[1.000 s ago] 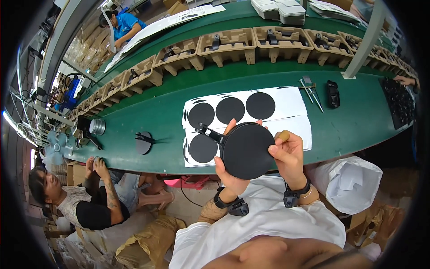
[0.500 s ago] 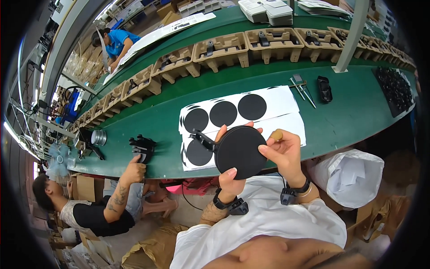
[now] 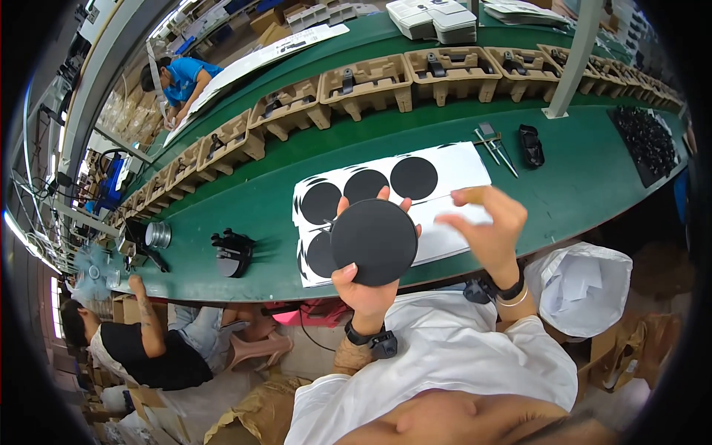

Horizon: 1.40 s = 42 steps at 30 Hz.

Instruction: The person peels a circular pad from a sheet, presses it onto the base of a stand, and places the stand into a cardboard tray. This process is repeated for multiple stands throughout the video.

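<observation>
A round black disc-shaped part (image 3: pixel 374 243) rests face up in my left hand (image 3: pixel 365 298), thumb over its near edge and fingertips showing past its far rim. In the now frame its side arm is mostly hidden. To the right of the disc, my right hand (image 3: pixel 495 222) hangs in the air, slightly blurred, with thumb and forefinger spread and a tan cover on one finger. Beneath both hands lies a white sheet (image 3: pixel 463 167) bearing several black round pads (image 3: pixel 414 178), one partly covered by my left hand.
Brown moulded trays (image 3: pixel 367 83) with black parts line the bench's far side. A black bracket-like part (image 3: pixel 233 252) stands to the left. Metal tools (image 3: pixel 495 147), a black holder (image 3: pixel 530 146) and a pile of black pieces (image 3: pixel 644 144) lie right. A white bag (image 3: pixel 586 289) stands below.
My right hand has left the disc and moved right, its fingers parting. The disc has turned and shifted left. The co-worker's hand at left has let go of the black bracket-like part.
</observation>
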Available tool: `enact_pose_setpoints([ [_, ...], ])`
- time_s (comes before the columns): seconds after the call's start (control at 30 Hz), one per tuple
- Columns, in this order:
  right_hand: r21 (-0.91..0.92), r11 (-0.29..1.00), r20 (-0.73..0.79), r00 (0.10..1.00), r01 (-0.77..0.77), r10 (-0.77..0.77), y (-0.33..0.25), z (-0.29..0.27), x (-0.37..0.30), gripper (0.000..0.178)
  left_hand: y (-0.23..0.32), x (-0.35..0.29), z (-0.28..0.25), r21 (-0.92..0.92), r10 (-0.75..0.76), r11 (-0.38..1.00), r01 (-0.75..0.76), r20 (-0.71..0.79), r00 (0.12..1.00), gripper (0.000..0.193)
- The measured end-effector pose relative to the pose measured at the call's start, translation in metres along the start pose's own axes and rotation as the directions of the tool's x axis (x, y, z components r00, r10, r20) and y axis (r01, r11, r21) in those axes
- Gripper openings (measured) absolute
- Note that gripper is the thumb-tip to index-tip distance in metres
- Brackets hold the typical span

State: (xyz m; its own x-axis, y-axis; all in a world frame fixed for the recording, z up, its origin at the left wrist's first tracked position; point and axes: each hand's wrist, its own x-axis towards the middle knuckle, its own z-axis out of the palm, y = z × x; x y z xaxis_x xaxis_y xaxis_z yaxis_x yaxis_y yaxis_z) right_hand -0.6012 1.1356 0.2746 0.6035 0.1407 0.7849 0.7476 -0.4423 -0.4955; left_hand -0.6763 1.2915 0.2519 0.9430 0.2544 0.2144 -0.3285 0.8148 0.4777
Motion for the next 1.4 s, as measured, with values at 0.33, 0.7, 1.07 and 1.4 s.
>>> enact_pose_setpoints([
  [0.33, 0.234, 0.836, 0.188, 0.821, 0.496, -0.54, -0.02, 0.031, -0.003, 0.036, -0.009, -0.005, -0.03, 0.205, 0.096, 0.973, -0.107, 0.064, 0.993, 0.107],
  [0.7, 0.041, 0.943, 0.167, 0.933, -0.329, 0.318, 0.113, 0.115, 0.173, 0.035, 0.082, 0.007, -0.053, 0.692, 0.012, 0.717, -0.079, 0.101, 0.995, 0.081],
  [1.07, -0.596, 0.794, 0.209, 0.93, -0.124, 0.303, 0.206, 0.187, 0.234, 0.012, 0.332, -0.046, -0.217, 0.819, 0.434, -0.548, 0.172, 0.102, 0.895, 0.105],
  [1.4, -0.594, 0.801, 0.444, 0.862, 0.079, 0.244, 0.21, 0.192, 0.163, 0.049, 0.347, 0.041, -0.355, 0.899, -0.036, -0.411, 0.151, -0.181, 0.983, 0.111],
])
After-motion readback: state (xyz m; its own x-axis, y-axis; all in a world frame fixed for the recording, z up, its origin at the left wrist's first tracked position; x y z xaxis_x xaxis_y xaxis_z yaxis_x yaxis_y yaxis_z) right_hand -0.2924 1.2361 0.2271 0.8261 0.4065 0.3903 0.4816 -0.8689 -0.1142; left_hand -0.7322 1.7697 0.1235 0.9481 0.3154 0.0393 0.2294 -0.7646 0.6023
